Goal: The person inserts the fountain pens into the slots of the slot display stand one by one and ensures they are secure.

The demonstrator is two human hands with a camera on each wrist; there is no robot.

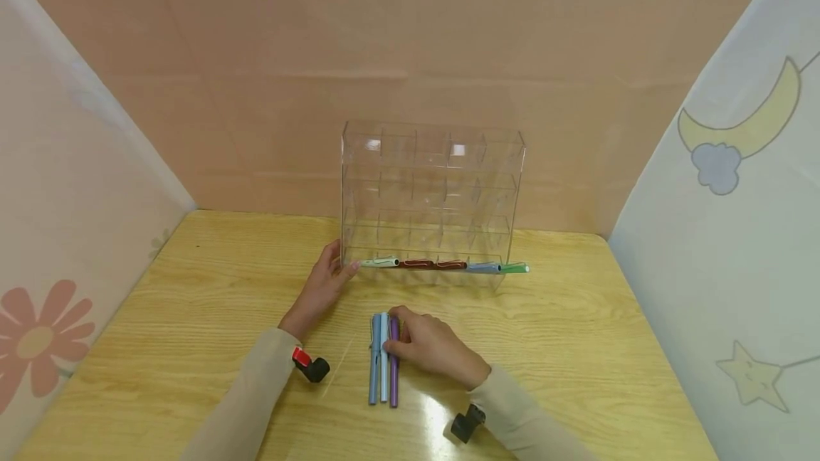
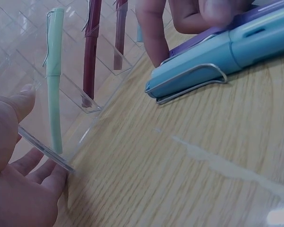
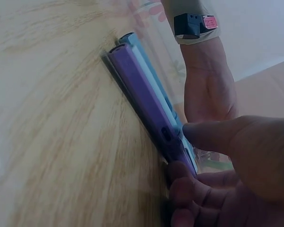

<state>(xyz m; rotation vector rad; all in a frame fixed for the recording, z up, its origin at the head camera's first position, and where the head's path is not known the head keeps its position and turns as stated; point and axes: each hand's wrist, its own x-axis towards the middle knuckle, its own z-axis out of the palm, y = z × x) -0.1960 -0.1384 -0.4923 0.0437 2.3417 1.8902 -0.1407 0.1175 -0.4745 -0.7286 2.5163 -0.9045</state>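
My left hand [image 1: 320, 290] grips the lower left edge of a clear acrylic rack [image 1: 342, 191], thumb in front and fingers behind. Along its bottom row sit a mint pen [image 2: 54, 80], two dark red pens [image 1: 418, 263], a blue pen [image 1: 483, 267] and a green pen [image 1: 514, 268]. Nearer to me, three capped pens lie side by side on the table: blue [image 1: 374, 368], light blue [image 1: 384, 368] and purple [image 3: 139, 92]. My right hand [image 1: 435, 347] pinches the purple pen near its cap; its thumb tip also reaches the light blue pen.
The upper rows of the rack show bare dividers. A wooden table [image 1: 564, 347] extends on both sides. A plain backdrop [image 1: 256, 91] stands close behind the rack, with patterned cloth walls at left and right. Each wrist wears a small black camera [image 1: 315, 368].
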